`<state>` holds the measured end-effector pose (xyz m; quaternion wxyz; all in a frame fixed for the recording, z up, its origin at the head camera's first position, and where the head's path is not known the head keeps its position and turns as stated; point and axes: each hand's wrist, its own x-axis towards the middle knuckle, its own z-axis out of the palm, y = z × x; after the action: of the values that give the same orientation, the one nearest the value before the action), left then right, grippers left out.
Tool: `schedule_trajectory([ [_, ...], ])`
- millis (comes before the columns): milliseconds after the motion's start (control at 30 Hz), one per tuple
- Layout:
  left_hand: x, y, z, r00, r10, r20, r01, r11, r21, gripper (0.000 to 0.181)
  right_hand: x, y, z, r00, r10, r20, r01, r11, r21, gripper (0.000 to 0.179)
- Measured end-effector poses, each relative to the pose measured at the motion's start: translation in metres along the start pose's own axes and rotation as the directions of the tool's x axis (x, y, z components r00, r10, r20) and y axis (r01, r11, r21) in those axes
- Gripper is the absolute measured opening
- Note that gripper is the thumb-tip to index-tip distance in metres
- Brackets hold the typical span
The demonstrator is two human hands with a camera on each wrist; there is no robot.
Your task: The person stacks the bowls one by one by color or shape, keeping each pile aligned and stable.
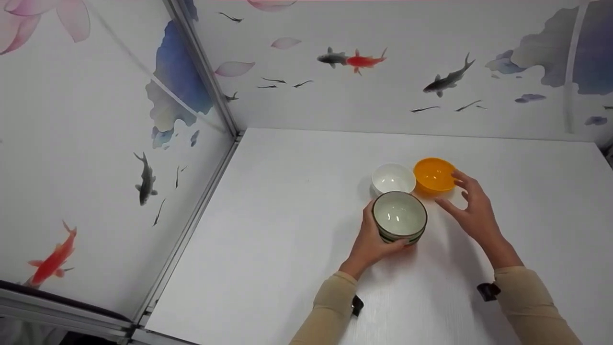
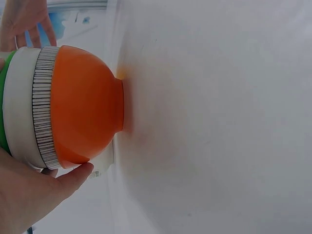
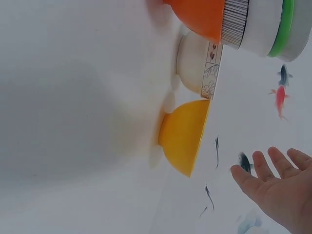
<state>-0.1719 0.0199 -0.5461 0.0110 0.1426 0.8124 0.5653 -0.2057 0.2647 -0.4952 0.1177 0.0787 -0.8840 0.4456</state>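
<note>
My left hand [image 1: 371, 244] grips a stack of nested bowls [image 1: 400, 215] from the left, its thumb along the near side. In the left wrist view the lowest is an orange bowl [image 2: 85, 105]; above it come a white one with a black-striped band and a green-banded one. The orange foot is at or just above the tabletop; I cannot tell which. My right hand [image 1: 471, 211], fingers spread and holding nothing, hovers beside a yellow bowl [image 1: 433, 176]. A white bowl [image 1: 392, 178] with a patterned rim band sits left of the yellow one, just behind the stack.
The white table [image 1: 268, 230] meets a back wall [image 1: 383, 105] painted with fish and petals. A metal-framed side panel [image 1: 96, 167] closes off the left.
</note>
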Motion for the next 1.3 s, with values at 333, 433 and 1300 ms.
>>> schedule_trajectory([
  [333, 0.001, -0.001, 0.000, 1.000, -0.005, 0.008, 0.006, 0.999, -0.037, 0.109, 0.009, 0.006, -0.005, 0.999, 0.041, 0.011, -0.041, 0.999, -0.021, 0.084],
  [433, 0.001, -0.001, 0.000, 1.000, -0.011, 0.003, 0.011, 0.999, -0.035, 0.109, 0.012, 0.008, -0.005, 0.998, 0.058, 0.019, -0.057, 0.998, -0.036, 0.086],
  [1300, 0.000, 0.002, -0.001, 1.000, -0.011, 0.006, 0.011, 1.000, -0.017, 0.108, 0.036, 0.030, -0.003, 0.976, 0.200, 0.088, -0.187, 0.972, -0.142, 0.103],
])
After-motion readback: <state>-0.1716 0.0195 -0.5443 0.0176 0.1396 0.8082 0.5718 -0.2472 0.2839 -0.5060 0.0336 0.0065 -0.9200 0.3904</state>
